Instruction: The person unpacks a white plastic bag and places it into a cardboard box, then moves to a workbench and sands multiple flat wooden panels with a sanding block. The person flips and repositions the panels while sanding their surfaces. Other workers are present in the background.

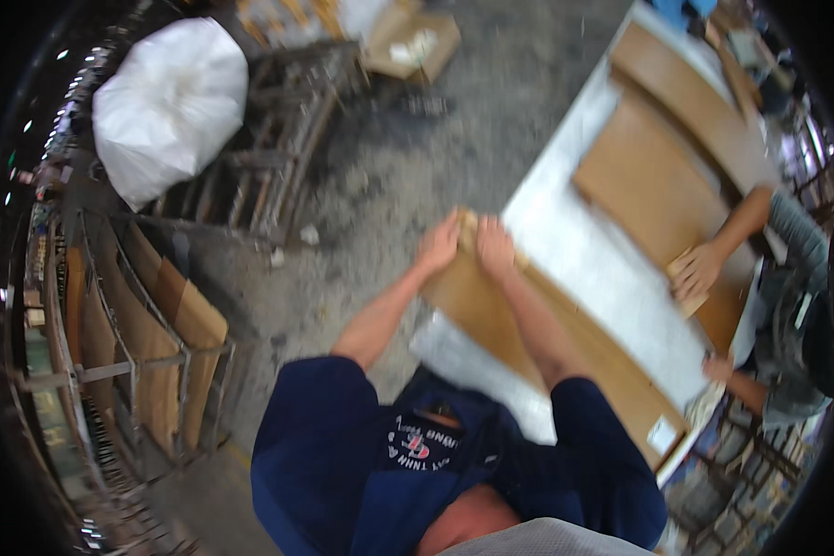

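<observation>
"Fingers (487,226) first: what have they got?"

"Those of the left hand (438,247) and right hand (496,249) are bent around the far end of a brown board (565,320), grasping it, as far as the blur lets me judge. A small pale piece (468,228) shows between them; I can't tell whether it belongs to the board."

"Why hold it right there?"

"That end juts past the left edge of the white-topped table (561,208), so both hands can reach around it. Gripping close together probably keeps it from swinging, while the table seems to bear much of the rest."

"And the arms?"

"Both reach well forward from dark blue sleeves (320,417). The left forearm slants up and inward beside the board; the right one passes over it, leaning left, so the wrists nearly meet."

"Anything farther out?"

"Across the table, a co-worker's hand (699,271) presses a tan pad (694,304) to a second panel (653,171), perhaps laid flat for steadiness. Off left, a metal rack (111,372) keeps more boards (148,357) on edge, likely so their faces stay apart."
</observation>
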`<state>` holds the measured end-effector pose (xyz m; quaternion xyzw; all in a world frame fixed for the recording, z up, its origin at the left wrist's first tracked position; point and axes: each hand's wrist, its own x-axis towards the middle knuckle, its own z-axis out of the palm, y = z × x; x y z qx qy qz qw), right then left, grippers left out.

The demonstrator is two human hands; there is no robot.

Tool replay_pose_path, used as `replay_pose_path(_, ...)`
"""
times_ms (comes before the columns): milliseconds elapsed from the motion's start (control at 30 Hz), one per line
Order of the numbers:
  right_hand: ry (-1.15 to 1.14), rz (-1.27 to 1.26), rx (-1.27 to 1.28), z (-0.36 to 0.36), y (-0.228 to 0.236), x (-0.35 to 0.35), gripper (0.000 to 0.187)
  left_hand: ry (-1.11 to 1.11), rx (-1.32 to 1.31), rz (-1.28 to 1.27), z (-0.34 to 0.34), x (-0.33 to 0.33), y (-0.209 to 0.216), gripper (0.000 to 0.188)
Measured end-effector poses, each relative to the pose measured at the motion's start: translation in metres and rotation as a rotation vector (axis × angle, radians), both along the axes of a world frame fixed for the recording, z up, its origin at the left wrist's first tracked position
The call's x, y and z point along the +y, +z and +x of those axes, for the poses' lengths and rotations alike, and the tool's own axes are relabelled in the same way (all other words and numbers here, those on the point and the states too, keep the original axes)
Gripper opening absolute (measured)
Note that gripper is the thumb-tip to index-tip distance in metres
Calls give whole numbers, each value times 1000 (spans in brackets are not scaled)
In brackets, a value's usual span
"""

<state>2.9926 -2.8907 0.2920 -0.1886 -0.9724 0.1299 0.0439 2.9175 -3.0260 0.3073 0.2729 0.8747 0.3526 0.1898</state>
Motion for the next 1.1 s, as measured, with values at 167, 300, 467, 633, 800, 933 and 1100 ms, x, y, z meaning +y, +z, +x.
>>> replay_pose_path(167, -9, 68, 157, 36, -4, 11, 20, 35, 73, 28, 2, -3, -7, 45)
replay_pose_path(300, -76, -41, 105, 143, 14, 50, 21, 40, 72, 58, 2, 0, -2, 44)
replay_pose_path(467, -156, 51, 8, 258, 22, 97, 37, 29, 67, -14, 3, 9, 4, 44)
replay_pose_path(633, -31, -60, -7, 150, 15, 72, 28, 54, 28, 22, 4, 13, -3, 42)
replay_pose_path(800, 163, 135, 118, -11, -4, 14, 24, 130, -64, 98, 1, 9, -5, 38)
replay_pose_path(933, 138, -18, 56, 1, -4, 21, 23, 96, 12, 111, 1, 10, 0, 36)
replay_pose_path(1100, -3, 1, 48, 114, 5, 56, 29, 107, 189, -11, 11, 12, 4, 33)
